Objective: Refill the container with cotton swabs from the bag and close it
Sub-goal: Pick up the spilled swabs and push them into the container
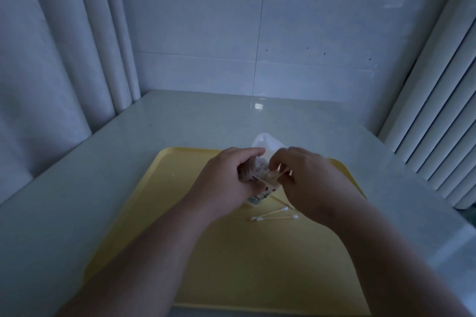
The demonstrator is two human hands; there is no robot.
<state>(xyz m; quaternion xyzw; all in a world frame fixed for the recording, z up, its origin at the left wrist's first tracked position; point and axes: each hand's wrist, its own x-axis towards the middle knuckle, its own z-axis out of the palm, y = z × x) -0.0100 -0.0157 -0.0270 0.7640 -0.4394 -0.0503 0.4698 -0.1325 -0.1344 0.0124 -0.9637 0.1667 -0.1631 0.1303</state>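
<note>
We find both hands meeting over the far half of a yellow tray [206, 265] that lies on a pale counter [128, 157]; the left hand [226, 180] grips the bag [258, 195], its fingers [248, 154] curled over the top, the printed lower end sticking out beneath the palm toward 6 o'clock; the right hand [311, 183] comes in from 3 o'clock, its fingers [279, 159] bunched together and pinching a few cotton swabs [282, 173] at the bag's mouth; how many we cannot tell, since the knuckles cover most of them; the container [268, 140], pale and translucent, stands at 12 o'clock just behind the hands, which hide its lower part, so we cannot tell whether it rests on the tray or the counter; a few loose swabs [273, 216] lie flat on the tray at 6 o'clock of the bag, beside the right wrist; a curtain [51, 59] hangs at 9 o'clock, a tiled wall [309, 20] stands at 12, a ribbed white panel [438, 110] at 3.
</note>
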